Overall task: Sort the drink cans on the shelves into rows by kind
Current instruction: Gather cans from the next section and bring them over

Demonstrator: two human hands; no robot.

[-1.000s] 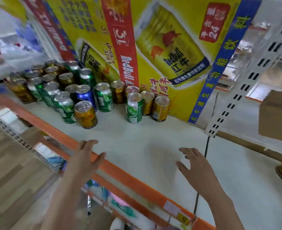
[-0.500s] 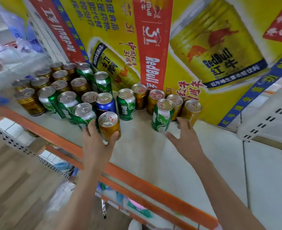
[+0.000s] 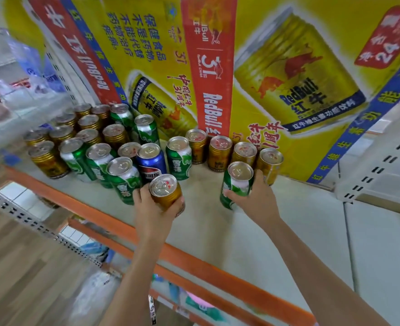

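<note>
1. Our left hand point(image 3: 153, 208) wraps its fingers point(image 3: 139, 192) round a gold can point(image 3: 166, 191), just in front of the blue can point(image 3: 150, 162).
2. Our right hand point(image 3: 256, 200) grips a green can point(image 3: 235, 184), well to the right of the blue can.
3. Other gold and green cans crowd around the blue can on the shelf point(image 3: 217, 231), beneath a yellow poster point(image 3: 147, 55).

- I see bright, even light, with only soft shadows on the shelf point(image 3: 276, 231).
- Wide-angle bending warps my edges.
- The left side and floor point(image 3: 17, 278) smear with blur.
</note>
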